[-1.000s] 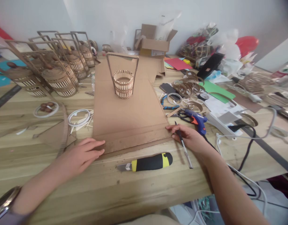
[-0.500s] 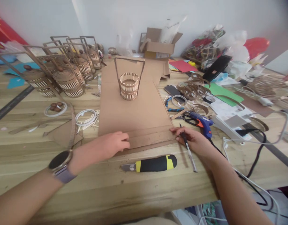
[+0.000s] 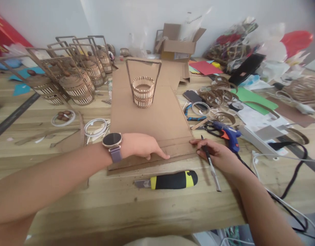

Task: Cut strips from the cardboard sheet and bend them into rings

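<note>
My left hand (image 3: 144, 146), with a watch (image 3: 112, 140) on the wrist, lies over the front of a large cardboard sheet (image 3: 149, 119). Its index finger stretches right and touches a narrow cardboard strip (image 3: 179, 147) along the sheet's front edge; the other fingers are partly hidden. My right hand (image 3: 215, 153) grips a slim black pen (image 3: 209, 160) slantwise, its fingertips at the strip's right end. A yellow-and-black utility knife (image 3: 170, 180) rests on the table in front, blade pointing left. Farther back on the sheet stands a small slatted basket (image 3: 143, 94) with a tall handle.
Several lidded slatted baskets (image 3: 75, 89) stand at the back left. White rings (image 3: 96, 127) and thin sticks lie left of the sheet. To the right are a blue glue gun (image 3: 228, 135), pliers (image 3: 189, 112), coiled brown strips (image 3: 216, 92), a power strip (image 3: 260, 141) and cables. A cardboard box (image 3: 178, 46) sits behind.
My left hand has slid right along the cardboard strip, and its index finger is now stretched out. The right hand keeps the pen at the strip's right end. The view has shifted slightly.
</note>
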Demonstrator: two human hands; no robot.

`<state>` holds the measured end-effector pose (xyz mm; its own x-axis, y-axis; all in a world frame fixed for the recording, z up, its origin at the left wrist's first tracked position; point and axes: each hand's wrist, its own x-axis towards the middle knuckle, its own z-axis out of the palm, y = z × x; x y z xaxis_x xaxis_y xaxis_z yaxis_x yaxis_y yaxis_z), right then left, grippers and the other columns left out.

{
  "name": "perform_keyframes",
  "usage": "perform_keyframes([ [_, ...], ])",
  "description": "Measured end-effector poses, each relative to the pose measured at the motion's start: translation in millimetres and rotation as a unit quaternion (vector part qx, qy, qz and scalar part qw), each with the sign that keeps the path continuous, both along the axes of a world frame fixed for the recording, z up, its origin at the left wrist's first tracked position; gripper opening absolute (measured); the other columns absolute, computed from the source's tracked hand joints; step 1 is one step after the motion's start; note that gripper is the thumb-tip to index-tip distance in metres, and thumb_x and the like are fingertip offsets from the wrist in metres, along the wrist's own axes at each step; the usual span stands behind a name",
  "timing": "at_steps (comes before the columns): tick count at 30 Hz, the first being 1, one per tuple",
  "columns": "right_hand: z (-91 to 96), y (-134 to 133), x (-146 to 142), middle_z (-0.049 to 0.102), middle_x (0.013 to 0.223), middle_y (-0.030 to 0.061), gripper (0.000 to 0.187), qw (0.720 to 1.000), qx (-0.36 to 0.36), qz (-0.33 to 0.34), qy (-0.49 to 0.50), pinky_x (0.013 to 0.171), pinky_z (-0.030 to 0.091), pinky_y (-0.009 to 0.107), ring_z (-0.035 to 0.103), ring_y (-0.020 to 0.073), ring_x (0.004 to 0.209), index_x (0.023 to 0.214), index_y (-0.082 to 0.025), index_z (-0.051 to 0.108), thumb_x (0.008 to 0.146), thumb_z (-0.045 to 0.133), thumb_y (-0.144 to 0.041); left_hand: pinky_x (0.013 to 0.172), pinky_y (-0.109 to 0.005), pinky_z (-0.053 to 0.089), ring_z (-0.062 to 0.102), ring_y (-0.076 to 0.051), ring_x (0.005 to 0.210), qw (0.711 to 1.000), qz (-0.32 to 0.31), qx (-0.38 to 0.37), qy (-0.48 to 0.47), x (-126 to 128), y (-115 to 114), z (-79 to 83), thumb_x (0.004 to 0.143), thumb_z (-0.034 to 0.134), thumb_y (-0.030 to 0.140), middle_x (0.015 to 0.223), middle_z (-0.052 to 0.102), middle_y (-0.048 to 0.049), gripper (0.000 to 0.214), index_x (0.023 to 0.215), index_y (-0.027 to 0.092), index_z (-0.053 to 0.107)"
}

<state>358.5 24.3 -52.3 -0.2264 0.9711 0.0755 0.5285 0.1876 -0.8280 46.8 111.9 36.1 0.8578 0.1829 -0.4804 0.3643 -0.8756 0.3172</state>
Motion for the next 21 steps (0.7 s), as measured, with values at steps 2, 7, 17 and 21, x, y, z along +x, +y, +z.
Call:
perform_keyframes([
  [2, -2.1, 0, 1, 0.07, 0.121, 0.0099, 0.016, 1.0, 0.003, -0.003, -0.009, 0.096, 0.052, 0.041, 0.067, 0.026, 0.113, 0.09, -0.026, 0.062, 0.086, 0.067, -0.04, 0.078, -0.024, 0.045, 0.066, -0.02, 0.099, 1.0, -0.01, 0.014, 0.017, 1, 0, 0.1, 0.089, 0.067, 0.01, 0.124, 0.071, -0.003, 0.071, 0.148, 0.042, 0.044],
  [7, -1.4, -1, -2, 0.07, 0.121, 0.0109, 0.019, 1.0, 0.0, -0.019, 0.003, 0.092, 0.054, 0.041, 0.068, 0.027, 0.11, 0.089, -0.025, 0.062, 0.084, 0.068, -0.043, 0.066, -0.024, 0.044, 0.066, -0.018, 0.078, 0.997, -0.011, 0.021, 0.075, 13, 2, 4.2, 0.085, 0.066, 0.005, 0.101, 0.075, -0.0003, 0.086, 0.152, 0.048, 0.032],
  [17, 6.7, -2, -10, 0.071, 0.12, 0.0104, 0.02, 0.999, -0.006, -0.03, -0.017, 0.1, 0.049, 0.048, 0.066, 0.0284, 0.112, 0.089, -0.026, 0.063, 0.083, 0.07, -0.043, 0.068, -0.026, 0.047, 0.065, -0.02, 0.076, 0.996, -0.002, 0.047, 0.081, 27, -3, 19.1, 0.074, 0.077, 0.003, 0.091, 0.076, 0.002, 0.094, 0.148, 0.048, 0.039],
  [21, 10.7, -3, -14, 0.072, 0.119, 0.0101, 0.021, 0.999, -0.001, -0.045, -0.024, 0.102, 0.048, 0.05, 0.067, 0.0283, 0.112, 0.091, -0.026, 0.064, 0.083, 0.069, -0.044, 0.072, -0.027, 0.047, 0.067, -0.02, 0.085, 0.996, 0.002, 0.066, 0.056, 26, -7, 21.6, 0.073, 0.077, 0.0, 0.112, 0.075, -0.0005, 0.094, 0.146, 0.047, 0.042],
])
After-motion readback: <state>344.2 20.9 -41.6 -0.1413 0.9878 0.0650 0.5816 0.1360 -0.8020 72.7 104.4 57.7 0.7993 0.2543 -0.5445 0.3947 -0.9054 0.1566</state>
